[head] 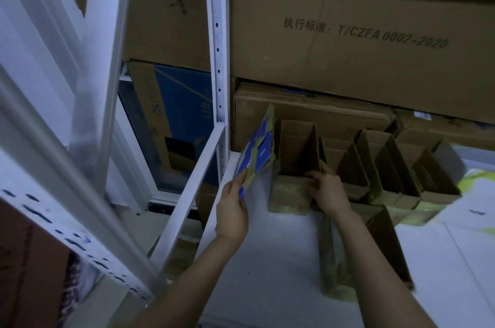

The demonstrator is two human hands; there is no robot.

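**Flat card held at the mouth of the first bin; insertion not yet made**

At the left, the steel upright [218,46] of the rack and the blue LED carton [182,102] behind it play no part in the work.

The left hand [231,216] pinches the lower corner of a blue-printed flat card [258,150], thumb on the printed face and fingers behind. The card stands tilted above the white shelf [267,260]. Its upper end leans toward the left wall of the open cardboard bin [297,148], just beside it. Whether the two touch cannot be told.

The right hand [328,191] grips the low front lip of that bin, with its fingers curled over the edge. The bin stands on the shelf, first in a row of like bins [385,164] that runs to the right beneath a large printed carton [348,33]. A further tipped bin [385,242] lies on the shelf in front of the row.

Assessment: the step in hand appears to be filing the card into the first bin.

- The right hand should brace the bin down against the shelf so that it neither slides back nor tips.
- The left hand should lift the card's leading edge clear of the left wall and square it with the opening.
- The card should then be lowered along the inside wall.
- Its worn edges could snag on the cardboard, and a corner pinch gives little control, so slow feeding is advised.
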